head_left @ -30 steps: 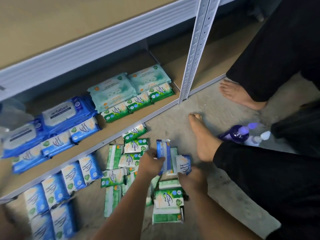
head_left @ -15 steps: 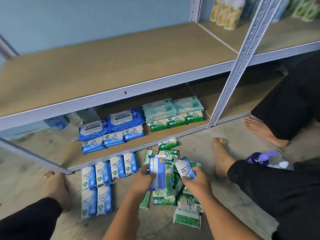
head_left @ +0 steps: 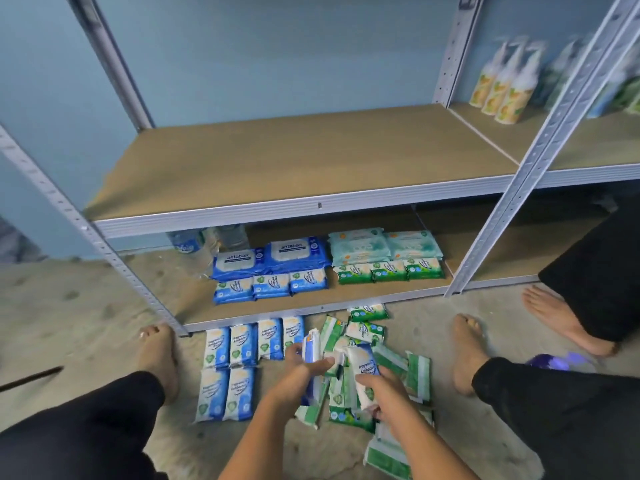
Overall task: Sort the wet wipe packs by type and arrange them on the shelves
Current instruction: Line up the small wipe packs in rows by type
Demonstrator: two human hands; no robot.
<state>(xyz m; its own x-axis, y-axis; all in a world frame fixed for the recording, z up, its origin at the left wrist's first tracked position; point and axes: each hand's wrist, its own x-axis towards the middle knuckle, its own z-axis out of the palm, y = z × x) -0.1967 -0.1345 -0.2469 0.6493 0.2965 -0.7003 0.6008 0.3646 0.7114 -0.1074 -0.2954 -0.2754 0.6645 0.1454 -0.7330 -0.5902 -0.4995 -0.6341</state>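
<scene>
Left hand [head_left: 298, 374], fingers curled round an upright blue pack [head_left: 309, 346], low centre of frame. Right hand [head_left: 382, 393] grips a second blue pack [head_left: 363, 367] just beside it. Beneath both, a loose heap of green packs [head_left: 417, 374] on the floor. Left of that, floor rows of blue packs [head_left: 239, 346]. Above, mid-frame, the bottom shelf [head_left: 363, 294] carries shelved blue packs [head_left: 270, 285] beside shelved green packs [head_left: 388, 271].
</scene>
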